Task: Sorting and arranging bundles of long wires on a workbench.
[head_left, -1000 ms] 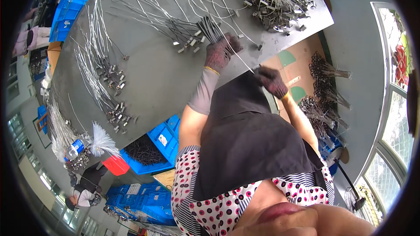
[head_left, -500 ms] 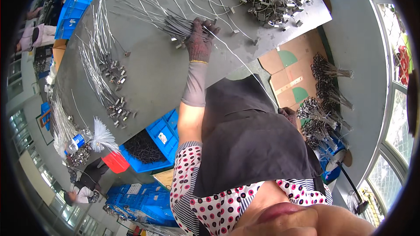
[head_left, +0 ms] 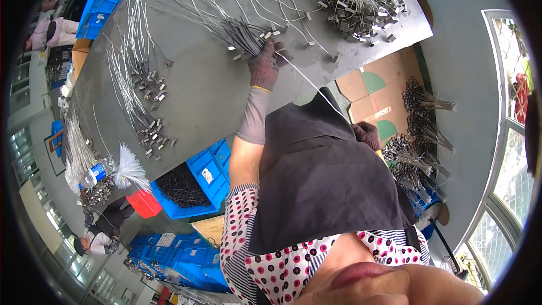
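Observation:
My left hand (head_left: 264, 69), in a dark reddish glove, is at the near edge of the metal table. Its fingers are closed on one end of a thin white wire (head_left: 312, 83), against a bundle of dark-sleeved wires (head_left: 240, 35) with small metal end pieces. Stretched taut, the wire slants down past my apron to my right hand (head_left: 367, 135). That hand, also gloved, is low at my right side, curled round the wire's other part; its fingertips are partly hidden.
More metal-ended wires lie in a heap (head_left: 361, 8) at the far right and a group (head_left: 149, 87) on the left. Blue crates (head_left: 212, 175) stand below the table edge. Wire bundles (head_left: 420, 107) rest on cardboard (head_left: 367, 99) at right. Another person (head_left: 101, 240) is at lower left.
My left hand has drawn slightly back toward me, to the metal ends of the dark bundle. My right hand has risen a little. The whole view has shifted slightly.

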`<state>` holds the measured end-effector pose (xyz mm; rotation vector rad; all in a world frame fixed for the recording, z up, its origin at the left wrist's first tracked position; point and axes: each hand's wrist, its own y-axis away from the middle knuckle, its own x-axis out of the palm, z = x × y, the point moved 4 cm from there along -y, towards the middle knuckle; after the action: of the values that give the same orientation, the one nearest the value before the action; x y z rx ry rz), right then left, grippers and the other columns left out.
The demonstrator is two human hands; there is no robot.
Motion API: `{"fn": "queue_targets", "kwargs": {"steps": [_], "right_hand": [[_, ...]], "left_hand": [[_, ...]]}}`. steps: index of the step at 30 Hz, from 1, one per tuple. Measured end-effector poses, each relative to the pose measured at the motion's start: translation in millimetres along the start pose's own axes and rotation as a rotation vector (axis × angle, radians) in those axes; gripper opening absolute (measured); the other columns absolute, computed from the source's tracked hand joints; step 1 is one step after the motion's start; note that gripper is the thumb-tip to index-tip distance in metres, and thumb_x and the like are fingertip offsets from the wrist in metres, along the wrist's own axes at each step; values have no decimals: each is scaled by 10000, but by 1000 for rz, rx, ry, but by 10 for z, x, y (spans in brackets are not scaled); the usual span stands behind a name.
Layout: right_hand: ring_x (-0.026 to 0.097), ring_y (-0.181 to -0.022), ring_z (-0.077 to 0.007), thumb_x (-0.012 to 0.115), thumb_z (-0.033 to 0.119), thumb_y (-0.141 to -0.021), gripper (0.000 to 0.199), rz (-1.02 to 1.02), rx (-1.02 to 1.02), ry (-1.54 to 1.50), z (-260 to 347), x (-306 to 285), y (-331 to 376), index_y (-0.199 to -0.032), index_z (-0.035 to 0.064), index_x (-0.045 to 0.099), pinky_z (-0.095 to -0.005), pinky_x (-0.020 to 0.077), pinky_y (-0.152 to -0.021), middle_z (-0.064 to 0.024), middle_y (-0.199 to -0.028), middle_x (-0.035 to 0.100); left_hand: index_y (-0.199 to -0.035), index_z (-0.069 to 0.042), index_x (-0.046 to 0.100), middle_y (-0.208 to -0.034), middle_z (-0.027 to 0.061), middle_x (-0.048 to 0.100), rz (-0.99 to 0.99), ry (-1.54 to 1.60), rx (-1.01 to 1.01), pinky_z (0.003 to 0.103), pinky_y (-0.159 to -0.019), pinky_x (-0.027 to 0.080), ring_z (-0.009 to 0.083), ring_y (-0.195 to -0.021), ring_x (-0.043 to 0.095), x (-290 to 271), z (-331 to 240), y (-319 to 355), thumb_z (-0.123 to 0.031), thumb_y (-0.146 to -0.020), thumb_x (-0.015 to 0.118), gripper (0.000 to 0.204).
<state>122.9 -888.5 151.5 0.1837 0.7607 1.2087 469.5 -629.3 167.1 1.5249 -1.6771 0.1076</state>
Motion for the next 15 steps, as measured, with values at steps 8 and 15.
{"fn": "queue_targets", "kwargs": {"steps": [8,15], "right_hand": [[684,-820,-282,628,199,-902,251,399,-420,150,430,282,-470,-1006,-21,691,-372,535,-728,-171,-891,701],[677,-902,-298,586,152,-927,227,337,-350,21,1115,613,-565,-1063,0,686,-352,529,-801,-169,-1011,701]], "left_hand": [[-1030,-35,654,-889,123,694,47,-189,-62,457,-597,633,271,-716,707,104,-336,108,-206,-901,726,226],[-1039,-20,665,-887,118,711,104,-213,-136,395,-605,626,244,-765,718,261,-120,315,-210,-918,705,229]]}}
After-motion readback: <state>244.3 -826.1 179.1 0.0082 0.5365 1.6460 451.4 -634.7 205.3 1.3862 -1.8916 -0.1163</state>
